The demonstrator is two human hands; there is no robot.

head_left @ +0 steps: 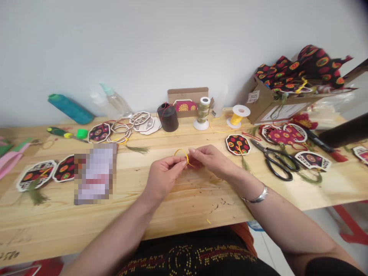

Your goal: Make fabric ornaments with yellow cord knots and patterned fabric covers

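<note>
Yellow cord (184,155): I see it as a small loop held just above the surface (184,199), near the middle, pinched between my two hands.
Left hand (165,177): its grip is closed on the near end of the cord, with thumb and forefinger.
Right hand (211,159): the fingertips are closed on the other end, touching the left ones.
Doing it well: I judge the loop needs steady tension and both pinches kept close to the crossing, so the thin cord does not slip.
Open room: bare wood lies in front of and below my hands.
Edges: the scissors (277,163) lie to the right, a fabric ornament (238,144) is near the right hand, and spools (203,113) stand behind.
</note>
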